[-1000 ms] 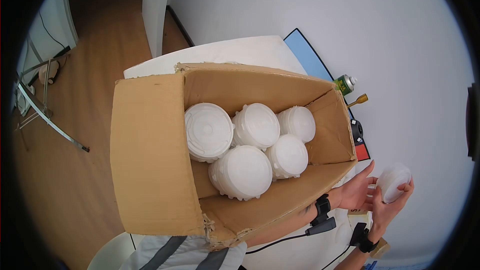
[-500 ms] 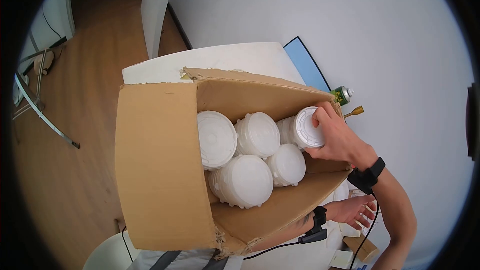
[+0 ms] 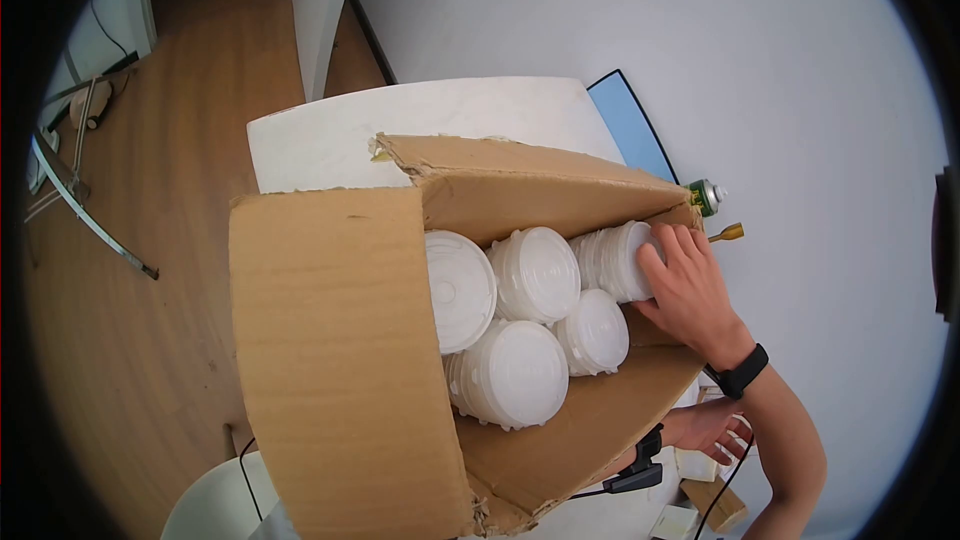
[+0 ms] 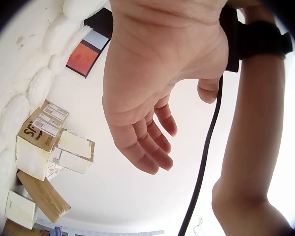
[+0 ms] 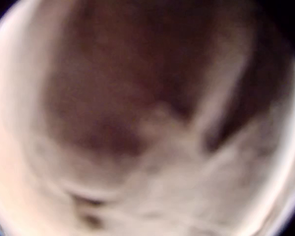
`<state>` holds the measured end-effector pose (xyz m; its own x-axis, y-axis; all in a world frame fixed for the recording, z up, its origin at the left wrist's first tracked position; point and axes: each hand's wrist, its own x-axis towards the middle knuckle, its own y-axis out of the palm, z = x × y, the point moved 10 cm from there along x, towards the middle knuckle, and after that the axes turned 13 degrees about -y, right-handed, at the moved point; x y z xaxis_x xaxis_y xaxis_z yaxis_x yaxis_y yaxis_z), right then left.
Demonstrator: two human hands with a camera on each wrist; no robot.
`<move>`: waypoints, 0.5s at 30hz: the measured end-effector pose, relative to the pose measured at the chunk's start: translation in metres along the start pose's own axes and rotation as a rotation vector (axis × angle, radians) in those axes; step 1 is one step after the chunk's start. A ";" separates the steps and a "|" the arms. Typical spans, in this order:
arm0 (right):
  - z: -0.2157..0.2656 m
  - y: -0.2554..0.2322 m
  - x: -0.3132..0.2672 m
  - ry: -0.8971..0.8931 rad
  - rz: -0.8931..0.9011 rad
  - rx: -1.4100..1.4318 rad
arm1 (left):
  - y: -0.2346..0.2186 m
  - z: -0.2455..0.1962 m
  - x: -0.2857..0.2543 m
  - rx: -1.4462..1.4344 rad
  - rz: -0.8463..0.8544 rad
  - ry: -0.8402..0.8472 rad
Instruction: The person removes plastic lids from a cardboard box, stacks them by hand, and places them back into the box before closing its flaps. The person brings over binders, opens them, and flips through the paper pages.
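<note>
An open cardboard box (image 3: 340, 360) holds several stacks of round white plastic lids lying on their sides. At the box's far right end, my right hand (image 3: 695, 290) grips the end of one lid stack (image 3: 605, 262), its fingers curled over the upper rim and thumb below. The right wrist view is dark and blurred. Beyond the box's near side, my left hand (image 3: 708, 430) hangs with loosely bent fingers; in the left wrist view that hand (image 4: 157, 88) holds nothing. Other stacks, such as the front one (image 3: 525, 375), sit to the left of my right hand.
The box stands on a white table (image 3: 420, 105) against a wall. Behind its far end are a green can (image 3: 706, 198), a yellow-tipped tool (image 3: 728, 233) and a blue panel (image 3: 635, 125). Small cartons (image 4: 32, 155) and round white pieces (image 4: 14, 115) lie beyond my left hand.
One second ago both hands were at a white round piece outside the box. My right hand has since carried it in to the far-right stack; my left hand stayed outside, emptied.
</note>
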<state>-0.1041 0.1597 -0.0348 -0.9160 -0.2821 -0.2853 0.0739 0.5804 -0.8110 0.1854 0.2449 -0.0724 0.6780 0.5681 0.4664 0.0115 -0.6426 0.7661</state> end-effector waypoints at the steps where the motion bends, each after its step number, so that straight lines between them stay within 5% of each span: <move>1: -0.001 0.007 0.000 0.016 0.066 -0.010 | 0.000 0.001 0.000 0.001 0.000 0.000; 10: -0.003 0.010 0.001 -0.008 -0.122 0.081 | 0.002 0.007 0.000 0.016 0.003 0.010; 15: -0.003 0.011 0.001 0.009 -0.087 -0.002 | 0.001 0.007 0.004 0.031 -0.001 0.003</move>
<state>-0.1053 0.1681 -0.0420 -0.9223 -0.3249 -0.2095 -0.0067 0.5552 -0.8317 0.1931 0.2433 -0.0725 0.6761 0.5701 0.4668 0.0348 -0.6575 0.7527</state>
